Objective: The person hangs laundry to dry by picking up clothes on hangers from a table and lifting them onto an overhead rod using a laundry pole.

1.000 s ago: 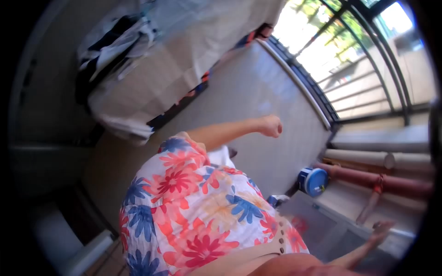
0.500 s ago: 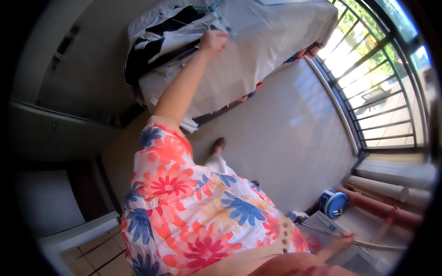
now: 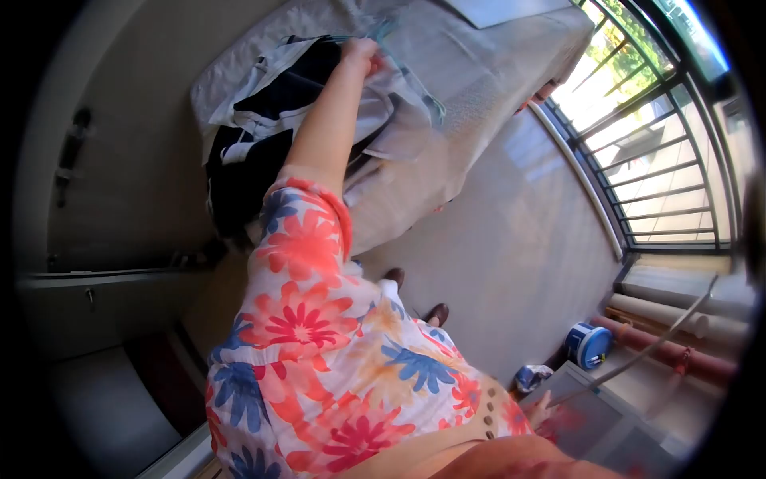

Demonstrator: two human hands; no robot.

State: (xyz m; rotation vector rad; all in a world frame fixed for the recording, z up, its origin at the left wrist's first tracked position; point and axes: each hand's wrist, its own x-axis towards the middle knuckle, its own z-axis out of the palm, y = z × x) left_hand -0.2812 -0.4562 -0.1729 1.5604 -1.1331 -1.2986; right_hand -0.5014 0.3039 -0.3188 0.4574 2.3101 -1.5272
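Note:
My left hand (image 3: pixel 363 56) reaches over the covered bed-like surface, its fingers closed on a teal clothes hanger (image 3: pixel 383 32). Black and white clothing (image 3: pixel 299 88) lies spread beneath and beside that hand, partly covered by my forearm. Low on the right, my right hand (image 3: pixel 541 413) is closed around the near end of a long thin pole (image 3: pixel 646 351). The pole slants up to the right, across the pipes. My shirt hides part of the right hand.
A pale cover (image 3: pixel 471 104) drapes over the bed-like surface. A barred window (image 3: pixel 662 160) is at right. A blue-lidded bucket (image 3: pixel 590 347) stands beside reddish and white pipes, near a grey cabinet (image 3: pixel 590 407). My shoes (image 3: pixel 437 314) are on the grey floor (image 3: pixel 495 239).
My left hand has shifted slightly up and left, and the hanger and clothing show more spread out. The pole has swung so that its far end points higher; my right hand moved left.

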